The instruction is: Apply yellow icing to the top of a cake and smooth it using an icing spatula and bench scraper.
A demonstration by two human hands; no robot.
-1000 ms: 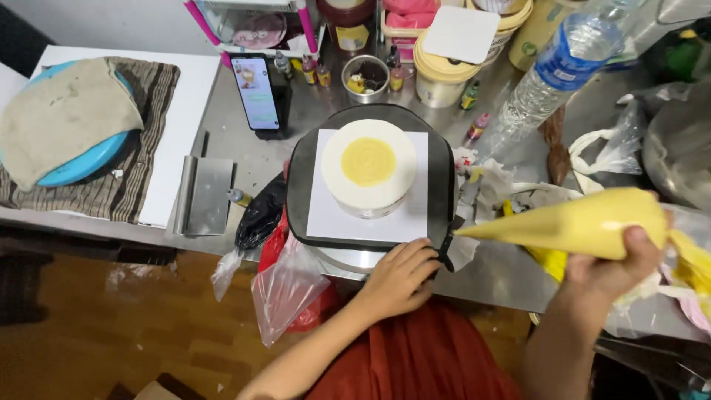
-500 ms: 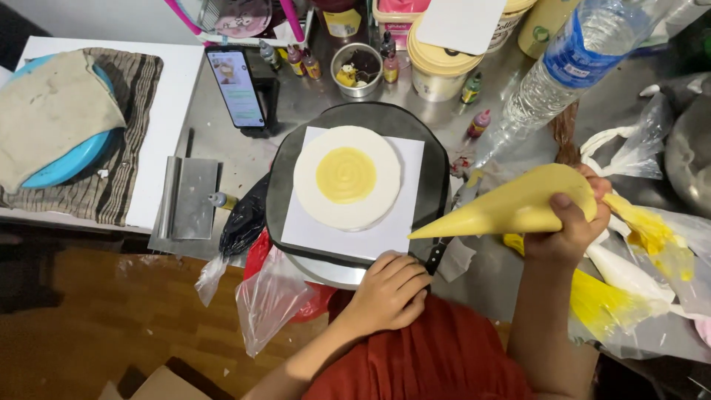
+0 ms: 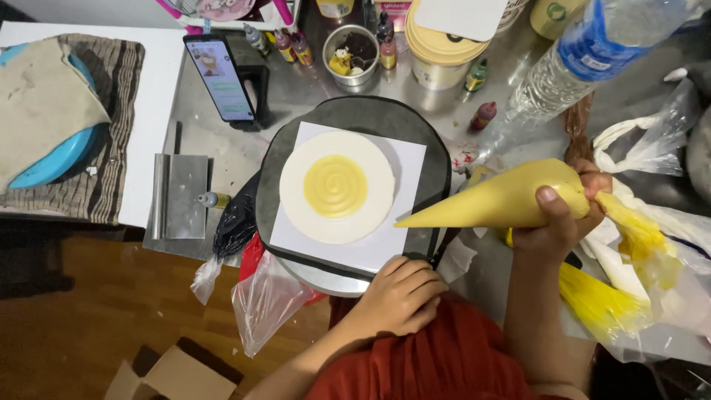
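Both hands are busy: my right hand (image 3: 563, 222) squeezes shut around a yellow piping bag (image 3: 496, 198), tip just right of the white cake (image 3: 337, 187), while my left hand (image 3: 404, 295) curls over the turntable (image 3: 429, 148) edge below the cake. Squeezing early, I judge, would drip icing onto the white board (image 3: 404, 159).

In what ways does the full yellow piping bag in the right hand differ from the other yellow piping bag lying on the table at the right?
The full yellow cone-shaped piping bag is plump and smooth; the flattened yellow piping bag on the steel table looks nearly empty and crumpled. The full one is gripped by the right hand, tip pointing towards the white round cake; the flattened one lies untouched. Both hold yellow cream in clear plastic.
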